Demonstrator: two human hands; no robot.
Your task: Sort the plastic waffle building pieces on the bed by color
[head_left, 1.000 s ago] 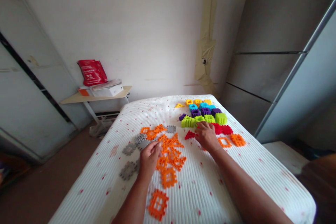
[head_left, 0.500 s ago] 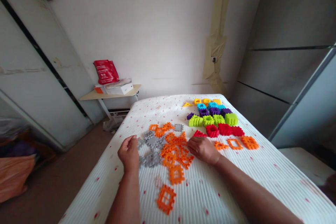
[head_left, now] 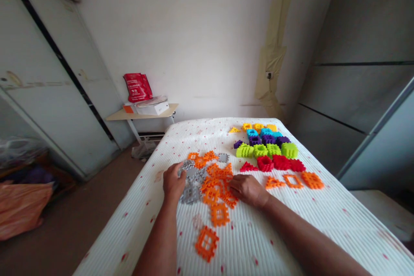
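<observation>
Grey notched pieces (head_left: 191, 194) lie in a loose pile on the bed, with orange notched pieces (head_left: 211, 196) heaped against their right side. My left hand (head_left: 174, 181) rests at the left edge of the grey pile, thumb and fingers apart, with nothing visible between them. On the right edge of the orange heap is my right hand (head_left: 247, 188), its fingers curled together; what they hold, if anything, is hidden. Two orange window-shaped squares, one (head_left: 220, 214) by the heap and one (head_left: 207, 243) closer to me, lie flat.
Behind my right hand stand rows of red (head_left: 265, 164), green (head_left: 259, 151), purple (head_left: 255, 140), blue (head_left: 251, 132) and yellow (head_left: 247, 127) pieces. Several orange pieces (head_left: 312, 180) lie at the right. A small table (head_left: 118, 114) holds a box and red bag.
My left hand has moved right to the edge of the grey pieces, and its fingers have spread. My right hand has stayed at the orange heap. The view has shifted slightly.
</observation>
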